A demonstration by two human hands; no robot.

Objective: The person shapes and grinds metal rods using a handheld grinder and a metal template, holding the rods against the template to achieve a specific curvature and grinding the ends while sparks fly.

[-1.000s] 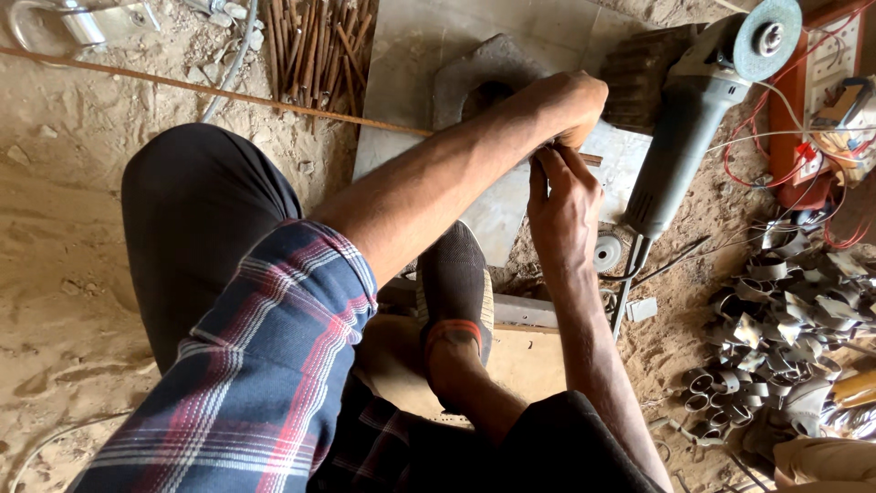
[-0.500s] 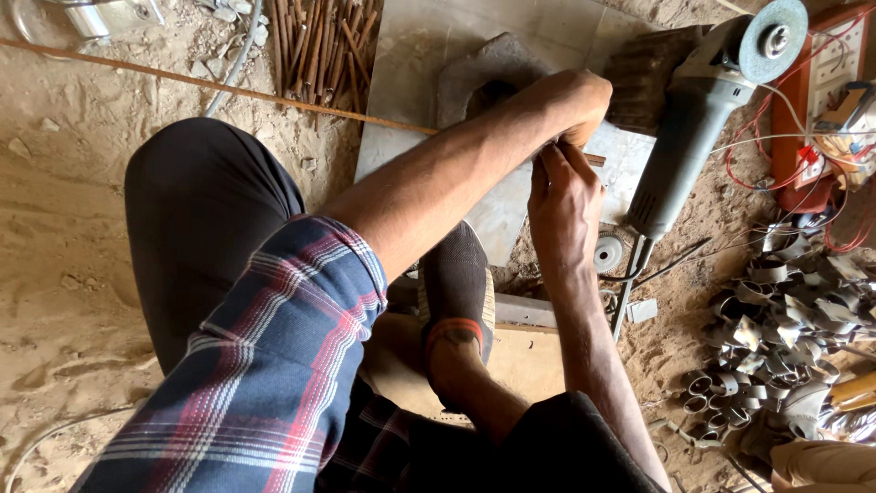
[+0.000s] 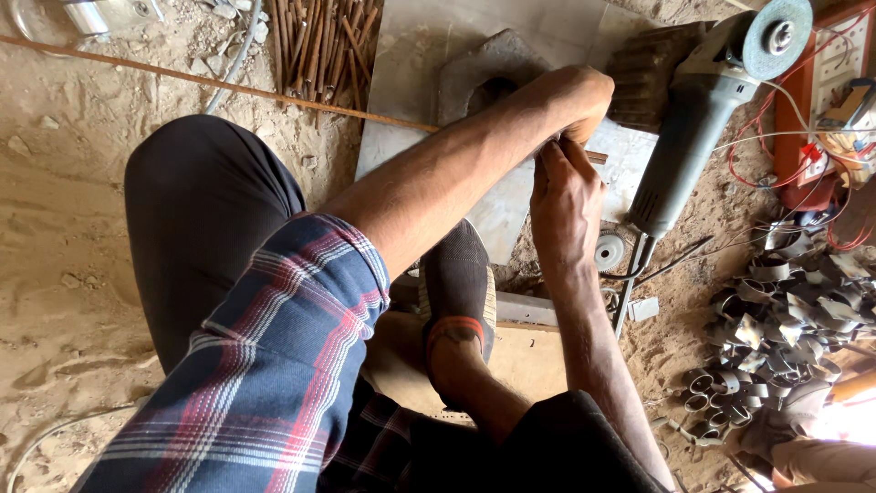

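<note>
A long thin rusty metal rod (image 3: 219, 84) runs from the upper left across the sandy ground to my hands. My left hand (image 3: 575, 96) is closed around the rod over a pale stone slab (image 3: 415, 64). My right hand (image 3: 564, 205) sits just below it, fingers pinched at the rod's end; what the fingertips hold is hidden. The short tip of the rod sticks out to the right of my hands. A dark metal block (image 3: 484, 68) lies on the slab behind my left forearm. My foot in a dark shoe (image 3: 458, 283) rests below the slab.
An angle grinder (image 3: 707, 110) with a grey disc lies right of my hands, a spare disc (image 3: 610, 249) beside it. A bundle of rusty rods (image 3: 319, 41) is at top. A pile of bent metal rings (image 3: 776, 319) fills the right side. A red electrical board (image 3: 826, 100) with wires sits far right.
Both hands stay at the rod's end with only slight finger movement; the view has shifted a little.
</note>
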